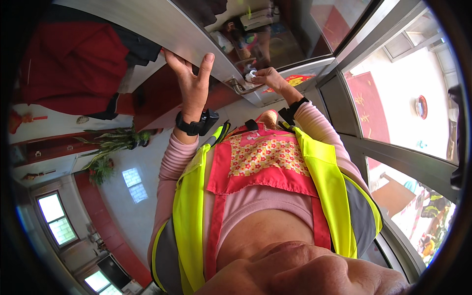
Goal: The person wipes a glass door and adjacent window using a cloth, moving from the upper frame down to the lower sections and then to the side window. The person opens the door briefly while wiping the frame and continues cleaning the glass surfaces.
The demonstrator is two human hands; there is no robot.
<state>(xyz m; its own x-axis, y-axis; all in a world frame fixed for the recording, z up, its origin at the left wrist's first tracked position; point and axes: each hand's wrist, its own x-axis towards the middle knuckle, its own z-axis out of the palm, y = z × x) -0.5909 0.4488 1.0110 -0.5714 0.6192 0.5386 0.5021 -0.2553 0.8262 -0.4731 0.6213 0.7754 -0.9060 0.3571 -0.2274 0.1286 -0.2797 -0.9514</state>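
Note:
My left hand [193, 86] is at the edge of a metal-framed glass door [206, 46], its fingers at the far edge and its thumb raised over the grey frame. Between the thumb and fingers of my right hand [271, 79] is a crumpled white cloth or tissue [251, 76]. It is against the door beside a curved metal handle [239, 87]. Dark glass [295, 44] above my right hand shows reflections. Below that hand, a red and yellow paper decoration [291, 83] is on the lower panel.
Red and dark garments [73, 66] hang at the left. Potted plants [138, 138] stand on the tiled floor [121, 162] beyond my left arm. Framed glass panes [405, 92] rise close on my right. A shoe [268, 118] shows past my floral apron.

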